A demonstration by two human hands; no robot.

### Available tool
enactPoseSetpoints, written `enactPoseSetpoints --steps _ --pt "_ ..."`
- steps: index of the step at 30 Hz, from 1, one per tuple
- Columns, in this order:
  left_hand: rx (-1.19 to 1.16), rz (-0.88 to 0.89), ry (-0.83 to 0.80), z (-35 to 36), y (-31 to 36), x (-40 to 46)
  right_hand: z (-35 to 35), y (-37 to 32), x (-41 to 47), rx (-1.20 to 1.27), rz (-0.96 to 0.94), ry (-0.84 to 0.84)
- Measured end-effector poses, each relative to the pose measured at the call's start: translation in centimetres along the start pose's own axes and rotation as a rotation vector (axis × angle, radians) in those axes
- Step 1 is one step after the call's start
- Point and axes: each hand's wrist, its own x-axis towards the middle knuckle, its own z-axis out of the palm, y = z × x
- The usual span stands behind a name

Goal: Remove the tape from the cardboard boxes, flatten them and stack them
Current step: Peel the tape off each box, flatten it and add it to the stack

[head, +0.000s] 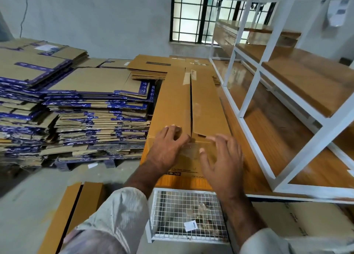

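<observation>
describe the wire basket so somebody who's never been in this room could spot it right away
Start at the wooden worktop under the white shelf frame. The wire basket hangs below its near edge, beneath the long box. It is the only white mesh thing among brown cardboard.

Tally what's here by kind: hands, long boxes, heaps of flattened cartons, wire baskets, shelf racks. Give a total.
Hands: 2, left hand and right hand
Long cardboard boxes: 2, one on the table, one on the floor
Heaps of flattened cartons: 1
Wire baskets: 1
White shelf racks: 1
Total: 7
</observation>
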Motion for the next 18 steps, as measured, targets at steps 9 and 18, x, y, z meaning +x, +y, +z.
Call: enactPoseSetpoints --steps 9,18 --pt "-0.001 0.167 -0.046 -1.3 -1.4 -0.6 2.7 3.3 5.4 -0.194 0.156 -0.348" --pt "-0.781 -0.170 -0.025 -5.1 -3.6 3.3 2.2 4.6 7.0 0.163 0.479 -0.006"
